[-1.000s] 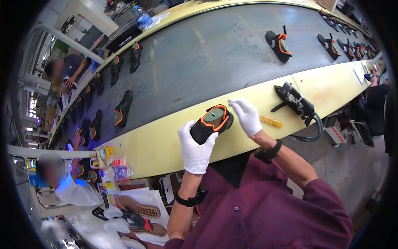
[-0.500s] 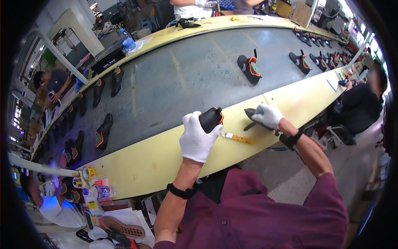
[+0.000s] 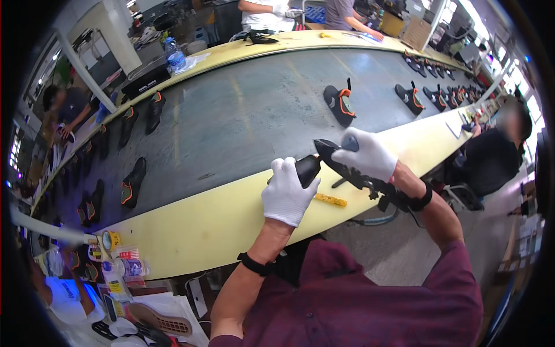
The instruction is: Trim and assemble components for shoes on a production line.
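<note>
Hand, left: curled around black shoe | hand, right: clasped around black tool, nose near shoe

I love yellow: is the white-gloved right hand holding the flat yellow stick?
No, the right hand grips a pointed black tool, not the stick.

Grey floor lower right; bright windows far right; pale pillar upper left.
</note>
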The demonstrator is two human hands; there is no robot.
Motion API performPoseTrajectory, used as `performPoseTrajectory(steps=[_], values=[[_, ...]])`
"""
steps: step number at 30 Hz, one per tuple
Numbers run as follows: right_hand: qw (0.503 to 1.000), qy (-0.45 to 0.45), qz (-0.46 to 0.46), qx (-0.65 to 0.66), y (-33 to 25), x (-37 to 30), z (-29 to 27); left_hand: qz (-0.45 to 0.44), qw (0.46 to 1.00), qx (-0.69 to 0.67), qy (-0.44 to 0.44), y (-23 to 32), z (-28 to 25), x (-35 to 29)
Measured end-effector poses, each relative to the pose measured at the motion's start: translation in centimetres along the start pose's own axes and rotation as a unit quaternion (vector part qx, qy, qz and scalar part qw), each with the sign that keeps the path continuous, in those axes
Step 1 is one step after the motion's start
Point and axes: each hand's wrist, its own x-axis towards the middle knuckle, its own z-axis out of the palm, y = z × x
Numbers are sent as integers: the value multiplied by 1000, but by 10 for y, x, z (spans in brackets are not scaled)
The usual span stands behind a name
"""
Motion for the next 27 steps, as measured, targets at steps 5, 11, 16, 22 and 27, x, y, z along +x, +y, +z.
performPoseTrajectory(steps=[5,11,16,22,27], values=[[998,16,6,-53,7,-20,-7,-4,999,-30,-20,-3,-1,0],[996,-81,-4,27,-33,-1,0,-45,996,-14,-71,0,-8,1],[988,-85,31,-125,22,17,3,-107,991,-41,-70,-12,-39,-3],[960,-191,129,-160,159,56,47,-192,974,-25,-114,-118,-87,-83],[983,-74,102,-137,209,53,61,-553,763,-321,-89,-138,-85,-144]])
